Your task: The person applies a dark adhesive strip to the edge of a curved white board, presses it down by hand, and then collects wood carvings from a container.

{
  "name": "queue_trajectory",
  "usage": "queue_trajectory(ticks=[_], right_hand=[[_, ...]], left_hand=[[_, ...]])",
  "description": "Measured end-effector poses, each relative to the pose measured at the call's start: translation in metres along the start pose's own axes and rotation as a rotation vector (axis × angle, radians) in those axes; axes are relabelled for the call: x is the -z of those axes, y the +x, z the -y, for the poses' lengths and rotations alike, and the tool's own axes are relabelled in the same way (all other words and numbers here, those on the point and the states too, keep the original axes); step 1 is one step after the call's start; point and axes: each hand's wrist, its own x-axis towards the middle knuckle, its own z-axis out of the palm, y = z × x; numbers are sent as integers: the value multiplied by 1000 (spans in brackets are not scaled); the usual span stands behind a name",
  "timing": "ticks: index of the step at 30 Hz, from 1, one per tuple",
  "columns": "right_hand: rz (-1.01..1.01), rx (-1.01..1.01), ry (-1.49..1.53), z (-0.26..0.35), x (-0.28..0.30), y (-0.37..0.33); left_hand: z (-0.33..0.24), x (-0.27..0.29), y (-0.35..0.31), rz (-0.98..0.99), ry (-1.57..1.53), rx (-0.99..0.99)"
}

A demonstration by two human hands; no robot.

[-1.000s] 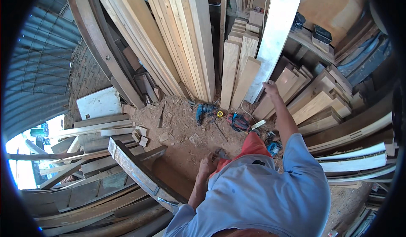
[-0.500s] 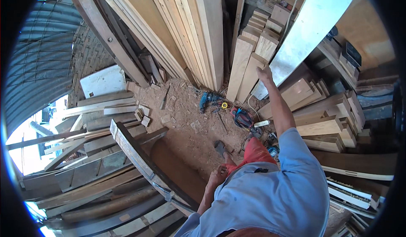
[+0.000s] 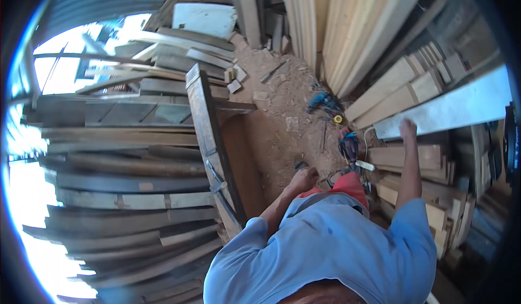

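Head view: the right hand (image 3: pixel 408 128) is overlapping the near end of a long, flat, whitish board (image 3: pixel 456 105) that is running lengthwise toward the upper right; the left hand (image 3: pixel 305 179) is hanging farther off. Whether either is gripping anything, I cannot tell. Pale wooden planks (image 3: pixel 388 99) are flanking the board's upper edge; brown sawdust-strewn floor (image 3: pixel 274 154) is lying leftward.

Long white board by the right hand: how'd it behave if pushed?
The white board is probably stiff: no visible bend along its length. Long and narrow, it may swing or tip if pushed near one end. Its flat face might feel slippery.
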Motion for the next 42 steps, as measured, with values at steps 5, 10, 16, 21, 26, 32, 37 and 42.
queue_trajectory(ticks=[5,10,16,21,26,32,37,42], right_hand=[[377,73,-171,-37,-59,-169],[596,-86,-316,-22,-161,-295],[1042,116,-370,40,-284,-383],[1206,12,-407,54,-355,-442],[1251,-20,-545,34,-408,-483],[1390,-141,-612,6,-451,-526],[1453,223,-946,0,-488,-562],[1491,441,-1132,-27,-508,-578]], left_hand=[[1,-15,12,-16,-76,-105],[16,1,2,-71,-199,-284],[63,46,-40,-254,-338,-277],[135,62,-72,-424,-481,-246],[178,78,-128,-372,-898,-107],[239,55,-164,-408,-1394,-164],[262,45,-192,-513,-1405,-65],[287,35,-209,-573,-1415,-52]])
